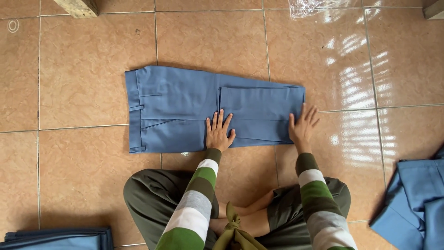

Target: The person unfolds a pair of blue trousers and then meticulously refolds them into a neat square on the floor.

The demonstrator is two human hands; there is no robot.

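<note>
We look straight down at a floor [83, 83] of glossy tan tiles, where a pair of blue trousers [180, 109] lies flat in the middle, its waistband to the left and its legs folded back over themselves into a doubled panel on the right. Beyond our knees at the right edge sits a loose heap of blue cloth [416, 203], and a neat stack of folded blue cloth [60, 238] shows at the bottom left corner. A crumpled clear plastic bag [319, 7] lies at the top edge. Our left hand [219, 132] rests palm down on the trousers near the fold line, fingers spread. Our right hand [301, 125] presses flat on the folded end's right edge, fingers also spread, partly over the tile.
</note>
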